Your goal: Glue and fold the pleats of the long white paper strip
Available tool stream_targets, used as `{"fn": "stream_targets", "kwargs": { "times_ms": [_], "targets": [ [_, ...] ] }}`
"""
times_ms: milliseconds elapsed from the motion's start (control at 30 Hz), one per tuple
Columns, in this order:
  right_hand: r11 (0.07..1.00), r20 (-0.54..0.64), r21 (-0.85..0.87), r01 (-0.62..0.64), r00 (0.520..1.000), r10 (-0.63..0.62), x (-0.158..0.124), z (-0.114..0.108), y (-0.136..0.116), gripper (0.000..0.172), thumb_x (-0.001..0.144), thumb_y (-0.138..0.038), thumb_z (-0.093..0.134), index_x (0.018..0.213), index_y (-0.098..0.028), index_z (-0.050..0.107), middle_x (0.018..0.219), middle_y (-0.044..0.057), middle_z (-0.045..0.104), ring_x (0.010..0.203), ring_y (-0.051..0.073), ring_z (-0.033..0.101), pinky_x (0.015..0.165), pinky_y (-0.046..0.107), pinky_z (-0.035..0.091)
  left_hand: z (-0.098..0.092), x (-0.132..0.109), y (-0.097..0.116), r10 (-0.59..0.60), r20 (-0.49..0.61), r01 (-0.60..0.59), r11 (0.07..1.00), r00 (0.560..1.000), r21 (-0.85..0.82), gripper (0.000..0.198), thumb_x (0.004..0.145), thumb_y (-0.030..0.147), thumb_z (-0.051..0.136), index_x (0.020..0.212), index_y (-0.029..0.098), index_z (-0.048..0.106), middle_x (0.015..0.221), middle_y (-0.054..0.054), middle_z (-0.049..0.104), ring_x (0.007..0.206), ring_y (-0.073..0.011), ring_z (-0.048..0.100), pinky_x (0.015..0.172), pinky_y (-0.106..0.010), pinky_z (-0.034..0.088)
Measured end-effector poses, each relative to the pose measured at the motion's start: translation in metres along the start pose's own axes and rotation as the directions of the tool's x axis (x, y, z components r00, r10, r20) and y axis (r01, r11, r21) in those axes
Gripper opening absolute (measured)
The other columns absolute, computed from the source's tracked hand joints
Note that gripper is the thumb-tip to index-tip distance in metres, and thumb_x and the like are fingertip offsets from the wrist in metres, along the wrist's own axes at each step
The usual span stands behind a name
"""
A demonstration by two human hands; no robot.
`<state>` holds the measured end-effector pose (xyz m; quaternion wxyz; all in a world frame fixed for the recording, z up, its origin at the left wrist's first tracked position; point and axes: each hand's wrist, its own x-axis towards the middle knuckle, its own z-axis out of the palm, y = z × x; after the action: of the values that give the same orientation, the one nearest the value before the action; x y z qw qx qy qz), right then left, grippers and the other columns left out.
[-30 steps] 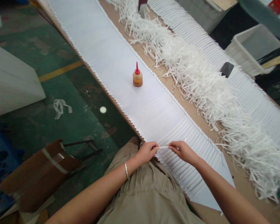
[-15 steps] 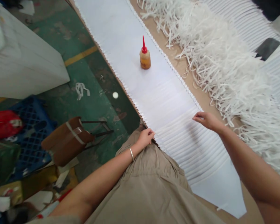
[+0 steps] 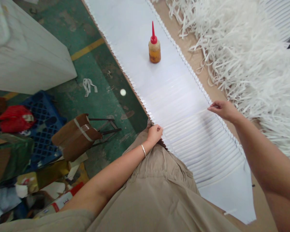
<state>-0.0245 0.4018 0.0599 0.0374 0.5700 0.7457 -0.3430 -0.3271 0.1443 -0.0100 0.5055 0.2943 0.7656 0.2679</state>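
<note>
Left hand (image 3: 156,133) and right hand (image 3: 221,109) pinch opposite ends of a white strip (image 3: 186,118), straight between them over the white sheet (image 3: 169,80). Red-tipped bottle (image 3: 154,53) stands beyond the grip, loose strips (image 3: 251,54) heaped right.

Looks like a workshop or small factory, honestly. Scuffed green floor (image 3: 100,106) with a painted yellow line (image 3: 87,50), blue plastic crate (image 3: 44,143) and clutter (image 3: 53,190) off to the left, neat rows of white strips (image 3: 198,146) on a long surface (image 3: 192,58), plus a massive heap of loose strips (image 3: 251,64) on the right.
</note>
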Motion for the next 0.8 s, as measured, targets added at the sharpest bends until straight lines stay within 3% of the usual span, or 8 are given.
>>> {"fn": "stream_targets", "kwargs": {
  "times_ms": [800],
  "targets": [
    [0.995,-0.114,-0.103,-0.006,0.993,-0.005,0.022,0.008,0.009,0.027,0.081,-0.044,0.067,0.084,-0.017,0.071,0.069,0.004,0.066,0.062,0.017,0.056,0.062,0.030,0.040,0.004,0.006,-0.004,0.005,-0.069,0.006,0.988,0.998,0.154,0.018,0.086,0.019,0.058,0.068,0.020,0.055,0.063,0.001,0.062,0.062,-0.0138,0.058,0.061,-0.024,0.038]
  ]
}}
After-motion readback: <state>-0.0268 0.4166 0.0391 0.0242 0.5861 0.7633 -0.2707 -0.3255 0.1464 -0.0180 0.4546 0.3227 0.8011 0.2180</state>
